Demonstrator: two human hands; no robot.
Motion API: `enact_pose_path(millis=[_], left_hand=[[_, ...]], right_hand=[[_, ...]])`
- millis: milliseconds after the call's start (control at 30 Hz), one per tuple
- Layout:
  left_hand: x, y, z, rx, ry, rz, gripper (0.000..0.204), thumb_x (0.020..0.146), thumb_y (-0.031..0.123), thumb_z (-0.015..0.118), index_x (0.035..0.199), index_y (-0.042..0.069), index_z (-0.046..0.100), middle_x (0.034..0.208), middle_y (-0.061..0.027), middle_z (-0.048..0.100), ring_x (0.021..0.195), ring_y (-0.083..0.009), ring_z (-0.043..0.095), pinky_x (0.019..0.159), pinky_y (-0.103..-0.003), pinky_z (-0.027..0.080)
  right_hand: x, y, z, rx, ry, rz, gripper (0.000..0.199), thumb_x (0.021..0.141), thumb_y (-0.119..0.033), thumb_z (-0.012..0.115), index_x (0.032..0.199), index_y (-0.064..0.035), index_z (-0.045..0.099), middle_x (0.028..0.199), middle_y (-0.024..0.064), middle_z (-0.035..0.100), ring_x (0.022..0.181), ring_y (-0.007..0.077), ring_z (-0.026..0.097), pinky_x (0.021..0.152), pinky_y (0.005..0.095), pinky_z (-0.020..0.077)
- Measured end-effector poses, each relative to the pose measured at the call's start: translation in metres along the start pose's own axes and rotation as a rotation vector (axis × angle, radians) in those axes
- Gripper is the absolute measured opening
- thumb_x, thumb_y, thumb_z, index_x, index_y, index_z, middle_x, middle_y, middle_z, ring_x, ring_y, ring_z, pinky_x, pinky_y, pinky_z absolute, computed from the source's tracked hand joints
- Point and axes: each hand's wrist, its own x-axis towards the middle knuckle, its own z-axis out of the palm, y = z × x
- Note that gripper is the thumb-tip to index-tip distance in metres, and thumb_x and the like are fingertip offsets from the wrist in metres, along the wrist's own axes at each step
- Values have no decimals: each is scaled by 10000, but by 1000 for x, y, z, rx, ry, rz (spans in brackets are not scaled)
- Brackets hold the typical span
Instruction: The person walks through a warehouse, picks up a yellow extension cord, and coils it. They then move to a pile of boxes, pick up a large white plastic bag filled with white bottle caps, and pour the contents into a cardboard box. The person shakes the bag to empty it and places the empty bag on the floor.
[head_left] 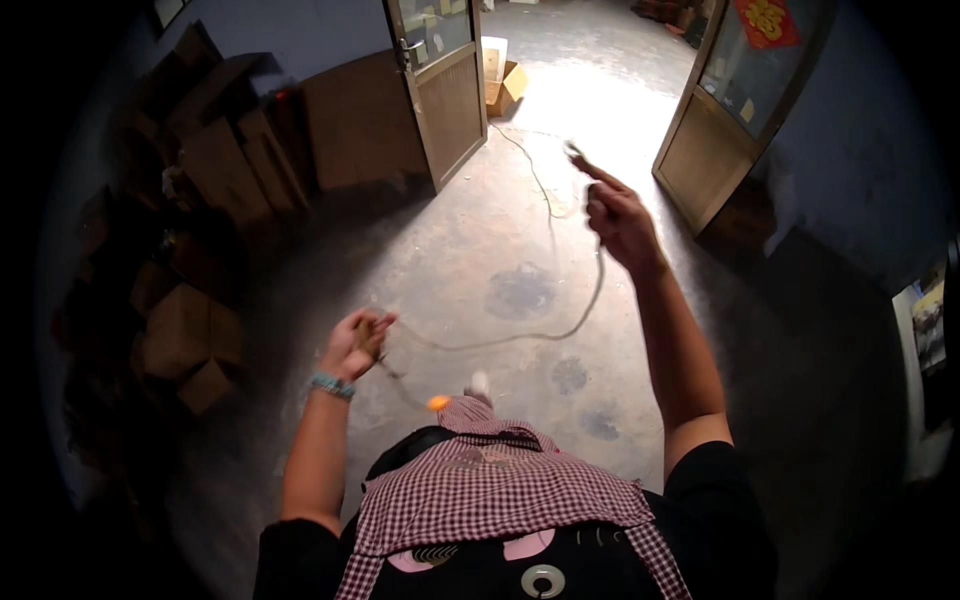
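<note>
Two hands on one long cord (560, 325): left hand (355, 345) closed around its near end, right hand (618, 218) raised, fingers pinching it. Cord sagging between them above the concrete floor (480, 230). Two open doors (445, 90) beyond.

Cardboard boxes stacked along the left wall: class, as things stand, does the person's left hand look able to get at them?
Probably not. The left hand is closed on the rope, and bare floor lies between it and the cardboard boxes. Nothing blocks the way, but they seem beyond arm's reach.
</note>
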Motion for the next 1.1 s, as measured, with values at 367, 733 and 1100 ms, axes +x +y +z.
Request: enact_pose_path(millis=[367,733,1100], left_hand=[[372,70,184,-473,-412,-166,427,934,191,264,1069,-63,579,894,-134,682,803,-235,676,711,-334,573],[570,102,301,-708,230,-133,294,930,148,281,787,50,519,623,-46,574,505,-163,568,499,-288,523],[594,189,494,227,-207,84,228,988,208,364,860,83,505,561,56,325,418,-55,304,403,-201,269]], right_hand=[[-12,35,-92,-564,-180,490,460,764,99,494,1188,-36,612,679,18,538,654,99,483,622,257,441],[-15,50,-309,-504,658,294,243,826,48,513,1014,4,660,801,61,611,692,115,551,650,247,462],[185,33,-650,-926,124,696,269,827,-73,572,1087,-65,638,1040,86,635,1035,195,563,958,319,401]])
